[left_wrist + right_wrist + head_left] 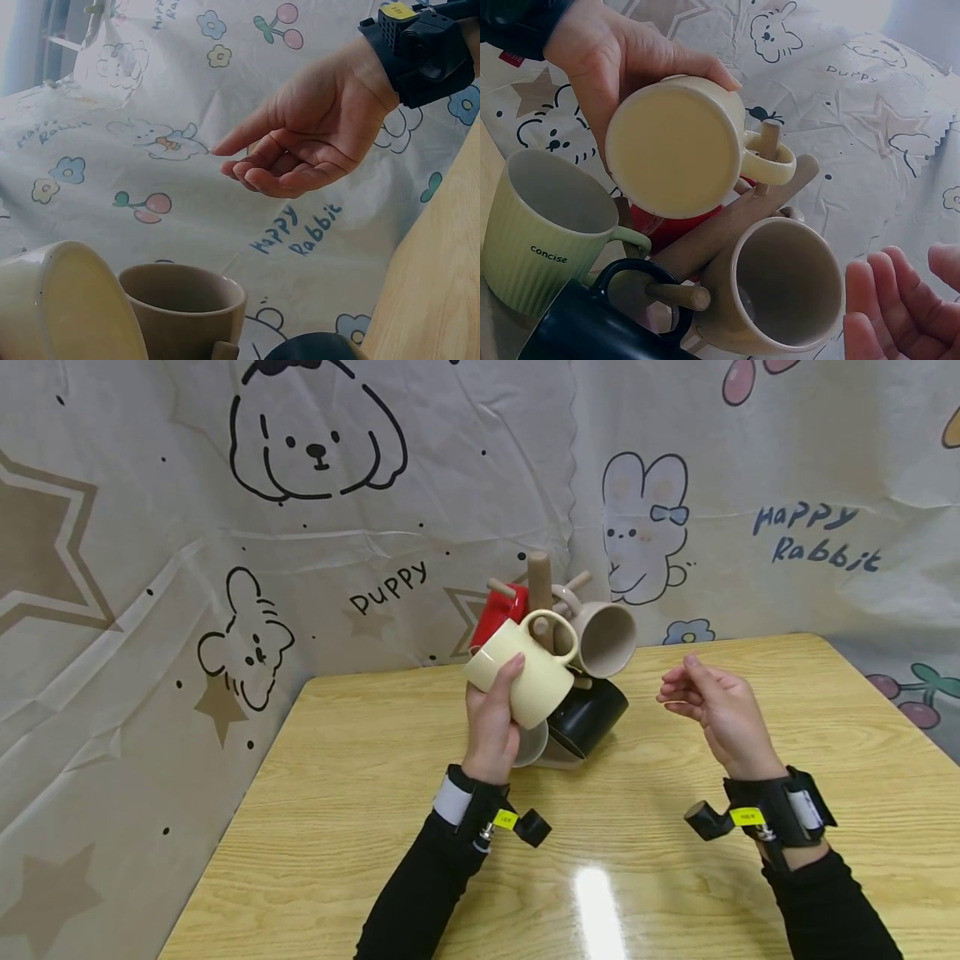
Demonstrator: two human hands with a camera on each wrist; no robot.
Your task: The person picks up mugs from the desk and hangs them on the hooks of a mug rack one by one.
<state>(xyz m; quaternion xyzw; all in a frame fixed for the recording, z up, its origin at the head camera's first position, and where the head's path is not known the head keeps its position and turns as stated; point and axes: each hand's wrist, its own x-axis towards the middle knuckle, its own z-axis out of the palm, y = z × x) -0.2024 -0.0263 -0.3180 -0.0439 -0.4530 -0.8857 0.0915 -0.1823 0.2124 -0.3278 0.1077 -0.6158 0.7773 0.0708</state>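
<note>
My left hand (492,727) grips a pale yellow mug (525,672), thumb across its side. The mug is tilted at the wooden mug tree (538,577), and a peg (769,139) shows within its handle loop. In the right wrist view, the mug's base faces the camera. My right hand (723,710) is held apart to the right, fingers loosely bent and holding nothing. Around the tree hang a red mug (495,614), a beige mug (606,639) and a black mug (588,717). A light green ribbed mug (547,232) marked "Concise" is mostly hidden in the head view.
The tree stands on a light wooden table (337,827), near its back edge. Behind and to the left hangs a pale printed cloth (465,460) with cartoon animals. Both wrists wear black bands with small cameras.
</note>
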